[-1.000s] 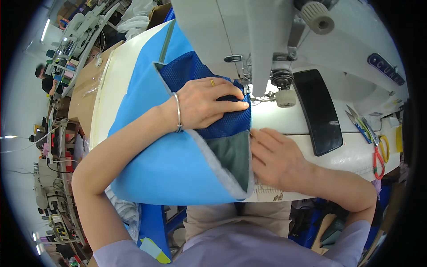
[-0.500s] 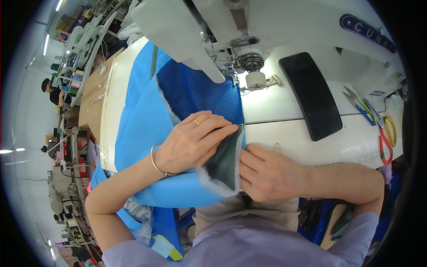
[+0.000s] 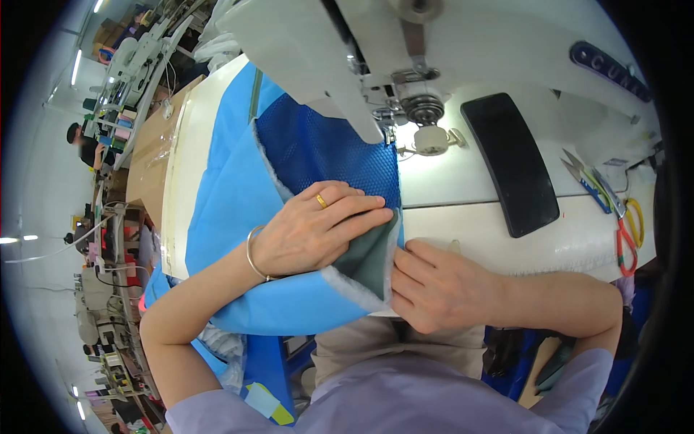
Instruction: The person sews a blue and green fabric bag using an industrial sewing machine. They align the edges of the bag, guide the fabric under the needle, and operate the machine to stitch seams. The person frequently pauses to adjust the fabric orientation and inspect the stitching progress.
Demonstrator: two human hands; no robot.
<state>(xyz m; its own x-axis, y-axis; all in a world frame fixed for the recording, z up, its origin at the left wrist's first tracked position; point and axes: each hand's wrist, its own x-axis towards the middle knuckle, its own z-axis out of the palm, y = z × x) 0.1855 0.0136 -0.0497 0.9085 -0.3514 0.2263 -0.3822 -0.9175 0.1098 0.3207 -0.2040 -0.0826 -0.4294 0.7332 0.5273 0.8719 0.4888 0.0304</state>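
Light blue fabric [image 3: 231, 184] spreads across the machine table, joined to a dark blue mesh panel [image 3: 322, 141] that runs up to the sewing machine's presser foot [image 3: 391, 136]. A grey-green layer [image 3: 365, 258] with a fuzzy whitish edge shows where the fabric folds near me. My left hand [image 3: 314, 230], with a ring and a bangle, lies over the mesh and this layer, its fingertips closed at the edge; its thumb is hidden. My right hand [image 3: 439, 286] is closed on the layer's right edge, fingers curled and their tips partly hidden.
The white sewing machine head [image 3: 303, 58] overhangs the work. A black phone [image 3: 510, 165] lies right of the needle area. Farther right are scissors with red handles [image 3: 626, 249] and small blue-handled snips [image 3: 594, 189]. Cardboard [image 3: 155, 152] borders the table's left side; a person [image 3: 88, 150] sits beyond.
The whole view has shifted slightly, so the machine head and phone appear a little lower and farther right. Both hands keep nearly the same grip; the near fabric fold has flattened slightly.
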